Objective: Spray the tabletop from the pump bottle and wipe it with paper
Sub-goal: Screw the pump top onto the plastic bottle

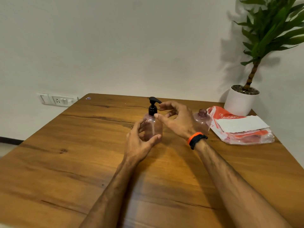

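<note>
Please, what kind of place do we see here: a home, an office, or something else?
Probably a room in a home or small office, though I cannot be sure. A wooden table stands against a plain white wall with a switch and socket plate, and a potted plant sits at its far right corner.

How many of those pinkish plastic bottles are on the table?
2. The pump bottle stands mid-table between the left hand and right hand. An open-necked bottle without a pump stands behind the right hand, beside the paper packet. None seem hidden.
</note>
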Demonstrator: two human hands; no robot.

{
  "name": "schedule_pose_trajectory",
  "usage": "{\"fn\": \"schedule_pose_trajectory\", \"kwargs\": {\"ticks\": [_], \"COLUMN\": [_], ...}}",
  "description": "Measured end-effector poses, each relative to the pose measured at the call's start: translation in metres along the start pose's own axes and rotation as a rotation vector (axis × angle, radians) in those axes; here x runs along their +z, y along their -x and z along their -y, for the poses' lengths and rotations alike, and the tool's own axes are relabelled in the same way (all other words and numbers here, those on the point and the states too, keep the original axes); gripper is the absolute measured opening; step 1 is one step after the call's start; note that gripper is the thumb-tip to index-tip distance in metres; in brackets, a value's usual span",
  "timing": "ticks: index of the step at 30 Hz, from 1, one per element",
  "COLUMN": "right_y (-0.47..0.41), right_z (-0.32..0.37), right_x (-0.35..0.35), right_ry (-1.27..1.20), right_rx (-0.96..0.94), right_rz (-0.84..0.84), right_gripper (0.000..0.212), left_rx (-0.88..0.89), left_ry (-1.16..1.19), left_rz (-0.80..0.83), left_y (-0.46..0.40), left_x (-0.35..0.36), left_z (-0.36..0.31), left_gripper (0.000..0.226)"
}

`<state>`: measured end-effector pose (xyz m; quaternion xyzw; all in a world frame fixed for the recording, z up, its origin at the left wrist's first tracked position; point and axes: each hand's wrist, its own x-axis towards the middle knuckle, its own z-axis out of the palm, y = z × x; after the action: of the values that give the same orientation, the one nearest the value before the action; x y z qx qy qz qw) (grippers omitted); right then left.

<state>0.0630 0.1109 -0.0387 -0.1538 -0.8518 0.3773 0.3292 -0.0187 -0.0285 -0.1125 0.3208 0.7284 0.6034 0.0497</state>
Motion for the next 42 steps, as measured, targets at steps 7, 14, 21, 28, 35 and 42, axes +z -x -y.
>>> {"fn": "schedule_pose_trajectory", "kwargs": {"ticks": [7, 14, 21, 28, 35, 42], "right_y": [-0.013, -0.02, -0.023, -0.023, -0.027, -0.023], "right_z": [0.0, 0.004, -0.001, -0.003, -0.006, -0.002], "right_x": [0.009, 0.022, 0.031, 0.029, 0.013, 0.019], "right_ry": [-0.061, -0.077, -0.106, -0.231, -0.287, -0.156], "right_rx": [-0.041, -0.041, -0.052, -0.07, -0.075, -0.046], "right_rz": [-0.027, -0.092, -0.176, -0.112, 0.145, 0.002], "right_gripper": [0.033, 0.056, 0.048, 0.033, 0.03, 0.04], "left_rx": [0.033, 0.065, 0.062, 0.035, 0.022, 0.033], "left_ry": [0.01, -0.016, -0.001, 0.003, -0.001, -0.018], "left_rz": [-0.007, -0.028, -0.039, -0.023, -0.016, -0.001], "left_y": [-0.004, -0.005, -0.006, -0.007, -0.008, -0.008], "left_x": [0.0, 0.001, 0.003, 0.001, 0.001, 0.001], "left_z": [0.007, 0.008, 0.009, 0.009, 0.009, 0.009], "left_gripper": [0.084, 0.081, 0.079, 0.078, 0.078, 0.079]}}
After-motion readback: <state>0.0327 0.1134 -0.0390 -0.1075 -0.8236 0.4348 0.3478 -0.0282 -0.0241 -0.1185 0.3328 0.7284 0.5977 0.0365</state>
